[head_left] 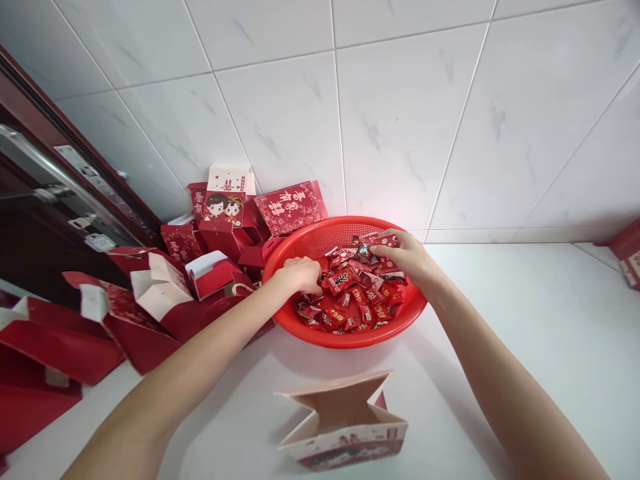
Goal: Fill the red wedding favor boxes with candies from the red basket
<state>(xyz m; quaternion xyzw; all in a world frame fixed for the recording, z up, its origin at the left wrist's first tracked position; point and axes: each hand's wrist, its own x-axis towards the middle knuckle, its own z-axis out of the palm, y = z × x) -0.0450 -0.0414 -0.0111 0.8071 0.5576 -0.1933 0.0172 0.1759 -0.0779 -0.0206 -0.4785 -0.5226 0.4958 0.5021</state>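
Note:
A red plastic basket (345, 343) stands against the tiled wall, filled with red-wrapped candies (363, 300). Over its left side, my left hand (303, 273) reaches in with fingers curled down among the wrappers; what they grip is hidden. At the basket's right rear, my right hand (407, 257) is closed, its fingertips on a silver-and-dark wrapped candy (363, 253). A red packet with pale dots (385, 245) lies right beside those fingers. Nearer to me, a paper gift box (345, 443) printed with cartoon figures stands upright, its top open, touched by neither hand.
Several red gift boxes (145, 313) crowd the left side, many with flaps up. Behind them, a box with a cartoon couple (225, 207) leans near the wall. A dark door frame (75, 153) rises at left. Another red box (627, 250) sits at the far right edge.

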